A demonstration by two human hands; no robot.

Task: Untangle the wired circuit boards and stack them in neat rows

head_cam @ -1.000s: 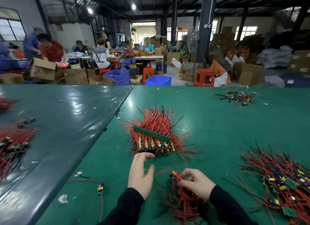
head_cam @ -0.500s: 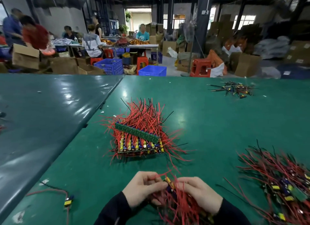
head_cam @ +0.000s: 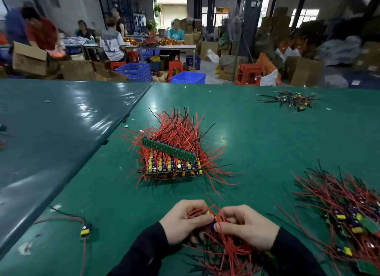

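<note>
Held bundle of wired boards point(head_cam: 221, 234): red-wired, at near table point(head_cam: 257, 142) edge, gripped by left hand point(head_cam: 183, 222) and right hand point(head_cam: 246, 226), fingers curled round it. Beyond bundle: stacked boards point(head_cam: 172, 162). Right of bundle: tangled pile point(head_cam: 345, 214). Left of bundle: single loose board point(head_cam: 85, 230).

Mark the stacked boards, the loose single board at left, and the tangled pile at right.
stacked boards point(head_cam: 173, 168): head view, front row of components.
loose single board point(head_cam: 85, 230): head view, yellow component.
tangled pile point(head_cam: 347, 212): head view, middle of wires.
</note>
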